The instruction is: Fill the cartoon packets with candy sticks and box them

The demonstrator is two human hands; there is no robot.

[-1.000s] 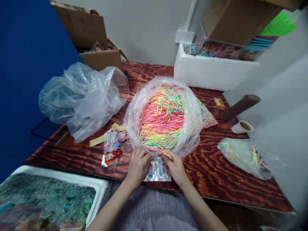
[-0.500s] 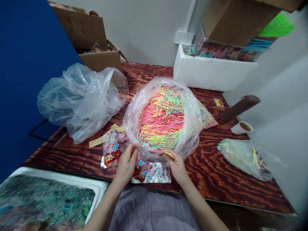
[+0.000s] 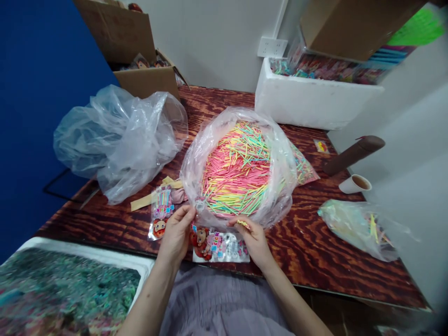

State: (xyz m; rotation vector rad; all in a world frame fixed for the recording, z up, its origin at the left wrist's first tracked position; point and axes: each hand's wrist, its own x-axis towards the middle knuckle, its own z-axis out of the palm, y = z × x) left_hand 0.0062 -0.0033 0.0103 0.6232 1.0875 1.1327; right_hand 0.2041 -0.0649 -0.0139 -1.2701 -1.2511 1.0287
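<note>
A large clear plastic bag (image 3: pixel 241 168) full of pink, yellow and green sticks sits mid-table. My left hand (image 3: pixel 177 233) pinches the left end of a small printed packet (image 3: pixel 219 245) that lies flat at the table's near edge. My right hand (image 3: pixel 254 238) rests at the packet's right end and pinches a few yellow sticks (image 3: pixel 242 224) between its fingertips. Another filled packet with a cartoon face (image 3: pixel 161 215) lies just left of my left hand.
A crumpled empty plastic bag (image 3: pixel 115 140) lies at the left, cardboard boxes (image 3: pixel 140 70) behind it. White foam boxes (image 3: pixel 311 100) (image 3: pixel 80 259) hold packets. At the right are a paper cup (image 3: pixel 354 183), a brown tube (image 3: pixel 352 154) and a small bag of sticks (image 3: pixel 357 226).
My left hand moved left and lifted off the packet's middle, uncovering its cartoon print, and now pinches its left end. My right hand stayed put with the sticks.
</note>
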